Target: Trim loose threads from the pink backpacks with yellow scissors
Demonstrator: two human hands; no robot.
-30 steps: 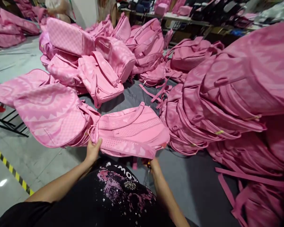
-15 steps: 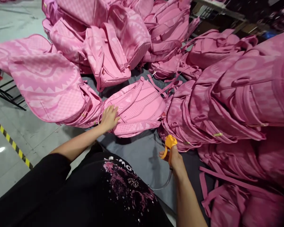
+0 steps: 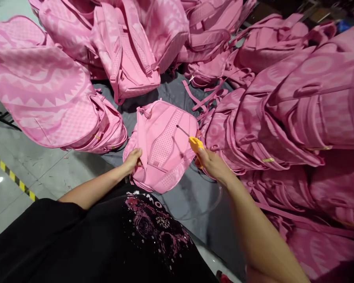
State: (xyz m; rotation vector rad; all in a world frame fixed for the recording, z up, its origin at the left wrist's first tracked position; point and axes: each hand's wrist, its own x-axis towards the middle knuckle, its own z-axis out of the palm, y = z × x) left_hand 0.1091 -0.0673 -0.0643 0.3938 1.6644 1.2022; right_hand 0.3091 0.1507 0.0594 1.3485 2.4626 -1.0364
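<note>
A pink backpack [image 3: 162,145] lies back-side up on the grey table cover, its perforated padding showing. My left hand [image 3: 132,160] grips its near left edge, fingers curled over the fabric. My right hand [image 3: 211,164] is closed around an orange-handled tool [image 3: 196,144] with a thin metal nozzle whose tip points over the backpack's padding. A clear tube [image 3: 212,200] hangs from the tool below my wrist.
Pink backpacks are heaped all round: a large stack [image 3: 297,114] at the right, a patterned pile [image 3: 47,98] at the left, more [image 3: 126,59] behind. Grey table cover [image 3: 188,196] shows near me. A yellow-black floor stripe [image 3: 11,177] runs at the left.
The backpack has been turned round and pulled nearer to me. My right hand has lifted the orange tool from the table edge up over the backpack. My left hand shifted to its near edge.
</note>
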